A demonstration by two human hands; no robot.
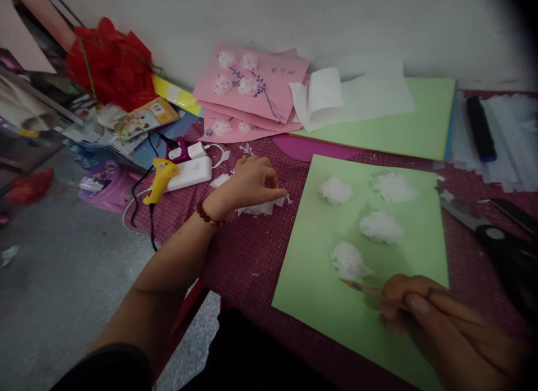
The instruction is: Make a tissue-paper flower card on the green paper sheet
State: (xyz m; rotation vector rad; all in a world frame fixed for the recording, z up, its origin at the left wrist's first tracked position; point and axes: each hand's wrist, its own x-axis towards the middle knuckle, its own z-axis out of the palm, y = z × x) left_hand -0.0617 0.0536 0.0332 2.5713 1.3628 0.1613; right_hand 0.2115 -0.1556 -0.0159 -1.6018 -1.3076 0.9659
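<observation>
A light green card lies on the red checked tablecloth and carries several fluffy white tissue tufts. My right hand is closed around a thin wooden stick whose tip touches the lowest tuft. My left hand, with a bead bracelet at the wrist, reaches left of the card. Its fingers are pinched together on a pile of white tissue scraps.
A yellow glue gun with a black cord and a white power strip lie at the table's left edge. Pink flower cards, white paper and another green sheet are behind. Black scissors lie at the right.
</observation>
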